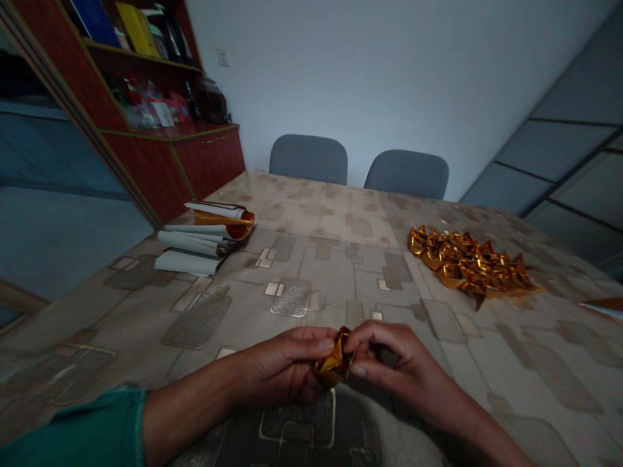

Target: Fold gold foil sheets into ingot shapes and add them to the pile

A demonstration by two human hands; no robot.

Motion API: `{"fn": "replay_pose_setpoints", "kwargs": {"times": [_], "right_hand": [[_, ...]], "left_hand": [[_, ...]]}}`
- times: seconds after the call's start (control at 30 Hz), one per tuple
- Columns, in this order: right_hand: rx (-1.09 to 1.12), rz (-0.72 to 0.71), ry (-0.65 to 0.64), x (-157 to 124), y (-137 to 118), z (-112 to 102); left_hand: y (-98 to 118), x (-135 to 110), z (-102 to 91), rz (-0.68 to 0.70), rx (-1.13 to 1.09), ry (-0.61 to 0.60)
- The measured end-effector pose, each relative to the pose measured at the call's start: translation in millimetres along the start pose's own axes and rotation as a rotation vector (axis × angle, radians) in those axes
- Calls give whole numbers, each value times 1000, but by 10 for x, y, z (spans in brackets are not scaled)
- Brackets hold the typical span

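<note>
A small folded piece of shiny gold foil paper (335, 364) is held between my two hands, close to the near edge of the table. My left hand (292, 363) grips its left side, thumb on top and fingers beneath. On the other side, my right hand (389, 355) pinches the paper's right edge with thumb and forefinger. Farther right on the table lies a cluster of similar folded gold paper pieces (470, 259). To the left rests a stack of loosely folded gold sheets (207, 237), their pale backs showing.
The table (341, 240) has a patterned cover. Two grey chairs (309, 157) stand at its far side against the wall. A reddish cabinet (204, 159) with jars and bags is at the back left. Another paper piece (603, 306) lies at the right edge of view.
</note>
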State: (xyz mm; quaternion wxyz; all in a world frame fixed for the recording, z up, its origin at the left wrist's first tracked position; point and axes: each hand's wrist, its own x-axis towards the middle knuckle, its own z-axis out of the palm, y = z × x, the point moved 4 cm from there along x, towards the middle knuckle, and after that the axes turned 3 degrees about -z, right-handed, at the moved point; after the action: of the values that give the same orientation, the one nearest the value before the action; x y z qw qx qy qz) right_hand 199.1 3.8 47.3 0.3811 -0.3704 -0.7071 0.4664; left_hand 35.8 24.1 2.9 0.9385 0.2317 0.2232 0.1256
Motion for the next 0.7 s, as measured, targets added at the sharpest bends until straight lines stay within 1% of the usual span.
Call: {"fn": "replay_pose_setpoints", "kwargs": {"times": [0.07,0.2,0.4,0.57,0.7], "right_hand": [[-7,1,24,8,4,20],[-87,-27,74,1,21,47],[-231,-9,49,-29,-11,59],[-244,-12,133,-17,-22,34],[-253,-39,170,-4,-33,-17]], "left_hand": [[-6,4,3,13,36,15],[-16,9,7,35,112,6],[-26,9,16,43,167,5],[17,-5,54,101,157,24],[43,-5,82,112,171,-64]]}}
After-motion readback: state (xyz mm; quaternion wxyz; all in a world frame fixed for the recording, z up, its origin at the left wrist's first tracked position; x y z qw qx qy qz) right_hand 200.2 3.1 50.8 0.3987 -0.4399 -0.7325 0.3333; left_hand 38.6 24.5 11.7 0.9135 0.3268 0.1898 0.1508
